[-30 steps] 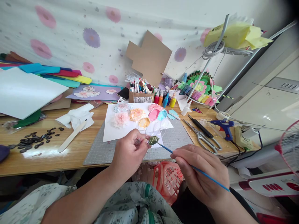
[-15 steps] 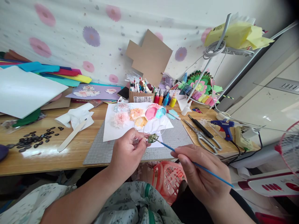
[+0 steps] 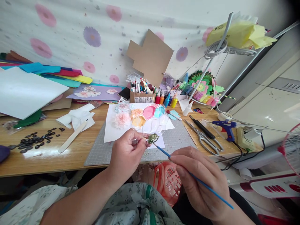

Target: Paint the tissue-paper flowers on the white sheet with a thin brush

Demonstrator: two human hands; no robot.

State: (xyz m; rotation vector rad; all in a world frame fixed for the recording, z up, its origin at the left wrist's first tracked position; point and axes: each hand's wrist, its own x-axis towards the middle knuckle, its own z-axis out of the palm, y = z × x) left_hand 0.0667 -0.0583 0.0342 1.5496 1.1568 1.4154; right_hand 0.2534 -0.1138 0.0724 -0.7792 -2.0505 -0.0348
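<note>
My left hand [image 3: 126, 153] is closed in a pinch on a small green piece on a thin stem [image 3: 153, 138], held just above the near edge of the grey cutting mat [image 3: 98, 153]. My right hand [image 3: 201, 181] grips a thin blue paintbrush [image 3: 187, 170]. The brush tip touches the green piece. Behind them a clear flower-shaped paint palette [image 3: 153, 117] with pink, blue and orange paint lies on a white sheet [image 3: 110, 131] beside pale paper flowers [image 3: 122, 119].
Scissors [image 3: 202, 137], a black pen and a blue glue gun [image 3: 226, 126] lie right of the mat. A box of pens and paint bottles [image 3: 150, 95] stands behind. Left are dark pebbles [image 3: 35, 140], a wooden stick [image 3: 72, 137] and coloured paper. A red basket [image 3: 167, 179] sits below the table edge.
Both hands have shifted slightly; the brush keeps working on the green piece, and my right hand has dropped a little lower and nearer.
</note>
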